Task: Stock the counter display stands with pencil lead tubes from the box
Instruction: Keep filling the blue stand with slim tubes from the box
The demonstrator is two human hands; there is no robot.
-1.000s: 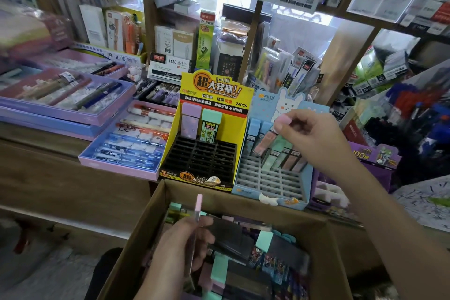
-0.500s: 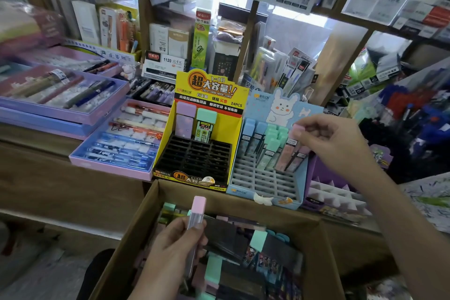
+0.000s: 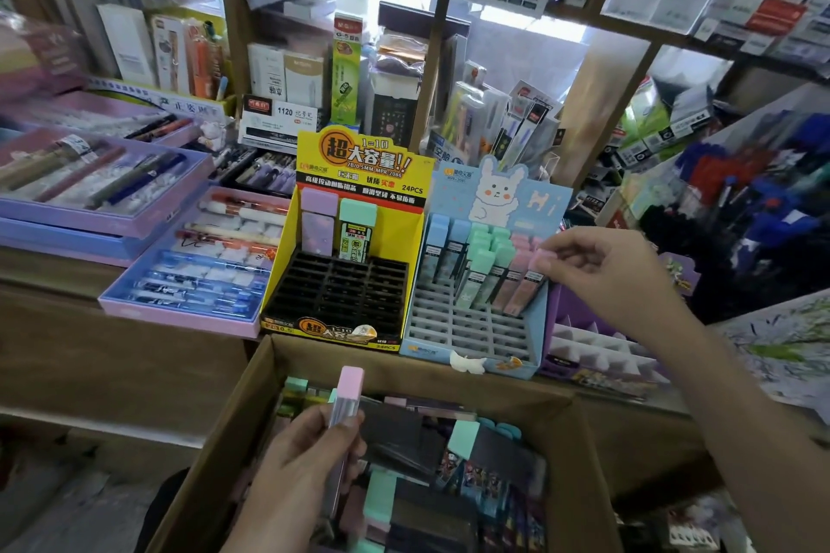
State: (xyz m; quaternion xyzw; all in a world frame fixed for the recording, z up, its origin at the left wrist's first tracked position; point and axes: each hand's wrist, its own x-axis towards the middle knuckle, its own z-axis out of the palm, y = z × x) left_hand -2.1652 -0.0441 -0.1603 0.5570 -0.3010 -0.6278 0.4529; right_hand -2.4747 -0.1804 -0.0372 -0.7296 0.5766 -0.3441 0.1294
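My right hand [image 3: 606,272] pinches the pink cap of a lead tube [image 3: 532,283] whose lower end sits in a slot at the right side of the blue rabbit display stand [image 3: 471,341]. Blue, green and pink tubes fill that stand's back rows. My left hand [image 3: 301,467] holds a second pink-capped tube [image 3: 346,395] upright over the cardboard box [image 3: 215,471], which holds several more tubes. The yellow stand [image 3: 278,278] with a black grid has three tubes at its back.
Purple pen trays [image 3: 148,305] lie on the counter to the left. A purple stand with white dividers [image 3: 593,350] sits right of the blue one. Shelves packed with stationery rise behind. A rack of blue and red pens [image 3: 741,202] leans at the right.
My right hand has carried its pink tube from the blue stand's middle to its right side and lowered it into a slot. My left hand has raised its tube slightly.
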